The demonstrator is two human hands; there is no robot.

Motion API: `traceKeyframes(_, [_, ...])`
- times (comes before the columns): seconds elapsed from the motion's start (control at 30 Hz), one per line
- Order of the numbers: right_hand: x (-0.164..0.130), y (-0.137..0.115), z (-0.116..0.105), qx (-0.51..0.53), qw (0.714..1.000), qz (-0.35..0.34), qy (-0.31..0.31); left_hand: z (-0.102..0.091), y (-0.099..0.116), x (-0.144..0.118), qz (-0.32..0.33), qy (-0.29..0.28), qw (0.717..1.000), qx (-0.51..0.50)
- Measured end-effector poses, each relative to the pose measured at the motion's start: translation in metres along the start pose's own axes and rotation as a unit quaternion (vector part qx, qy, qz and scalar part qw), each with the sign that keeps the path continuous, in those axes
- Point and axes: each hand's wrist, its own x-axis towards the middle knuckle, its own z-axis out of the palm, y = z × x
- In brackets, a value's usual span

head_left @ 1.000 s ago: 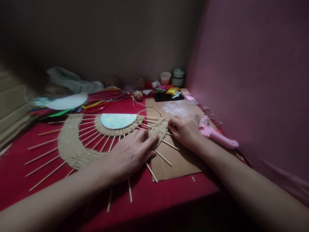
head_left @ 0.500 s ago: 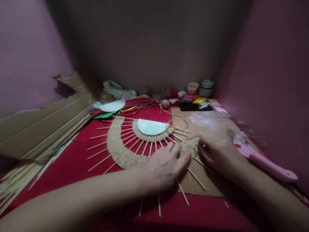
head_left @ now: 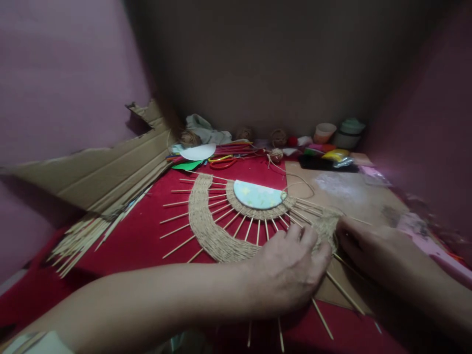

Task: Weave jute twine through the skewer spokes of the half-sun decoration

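Observation:
A half-round woven piece [head_left: 201, 211] of tan twine and thin sticks lies flat, its sticks fanning out from a pale blue patterned half disc [head_left: 258, 194]. My left hand [head_left: 289, 268] rests across the lower right of the outer woven band, with fingers curled onto it and covering part of it. At the band's right end [head_left: 326, 228], my right hand [head_left: 372, 248] is closed in a pinch on the twine at the weave's edge. Its fingertips are partly hidden in shadow. A loose strand of twine [head_left: 304, 178] loops above the half disc.
Brown board [head_left: 354, 196] lies under the right side, on red cloth [head_left: 140, 236]. Behind are scissors [head_left: 223, 162], twine balls [head_left: 278, 137], a cup [head_left: 324, 132] and a black phone-like slab [head_left: 326, 163]. Cardboard [head_left: 110, 172] and loose sticks [head_left: 84, 241] line the left; a pink tool [head_left: 427, 241] lies right.
The view has swung left, so everything sits further right in the picture. Both hands stay at the same part of the weave, with little visible finger movement.

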Motion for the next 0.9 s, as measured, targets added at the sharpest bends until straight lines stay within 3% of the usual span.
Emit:
traceKeyframes(0.17, [0.0,-0.006,-0.001,-0.16,0.977,-0.044,-0.137,-0.006,0.01,-0.006,-0.009,-0.004,1.0,0.022])
traceKeyframes(0.23, [0.0,-0.007,0.0,-0.182,0.969,-0.048,-0.16,-0.008,0.007,-0.006,-0.005,-0.012,1.0,0.023])
traceKeyframes(0.47, [-0.003,-0.018,0.007,-0.247,0.958,-0.027,-0.144,-0.004,-0.022,-0.005,-0.027,0.006,0.999,-0.043])
traceKeyframes(0.63, [-0.001,-0.025,0.009,-0.263,0.952,-0.014,-0.157,0.004,-0.027,-0.005,-0.024,0.015,0.999,-0.041])
traceKeyframes(0.9, [0.017,-0.027,0.009,-0.263,0.958,-0.027,-0.115,0.005,-0.047,-0.001,-0.011,0.043,0.996,-0.083])
